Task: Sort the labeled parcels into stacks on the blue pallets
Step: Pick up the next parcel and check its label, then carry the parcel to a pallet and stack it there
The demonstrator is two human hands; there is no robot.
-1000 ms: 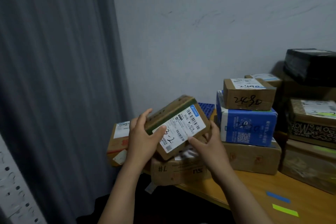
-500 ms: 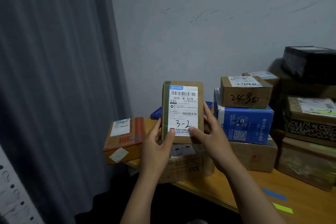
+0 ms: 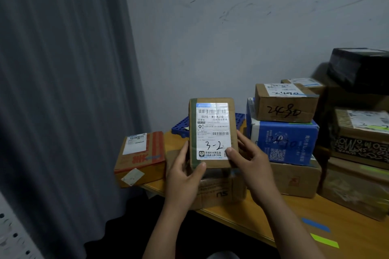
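I hold a small brown parcel point(image 3: 212, 130) upright in front of me, its white label facing me with "3-2" handwritten on it. My left hand point(image 3: 185, 171) grips its lower left edge, thumb on the front. My right hand point(image 3: 250, 157) grips its lower right edge, thumb on the label. Behind the parcel a blue pallet point(image 3: 181, 125) lies on the wooden table point(image 3: 294, 214) by the wall. To the right stands a stack: a brown box marked "2490" point(image 3: 284, 103) on a blue and white box point(image 3: 284, 143) on a brown box point(image 3: 294, 178).
An orange-striped box point(image 3: 141, 155) overhangs the table's left corner. A brown carton point(image 3: 221, 191) sits under my hands. Further boxes and a black-wrapped parcel point(image 3: 360, 69) pile up at the right. Blue tape point(image 3: 315, 224) and green tape point(image 3: 325, 241) mark the table. A grey curtain point(image 3: 63, 90) hangs left.
I have turned the parcel from a tilted position to upright with the label facing me and lifted it slightly. Both hands have shifted to its lower edges.
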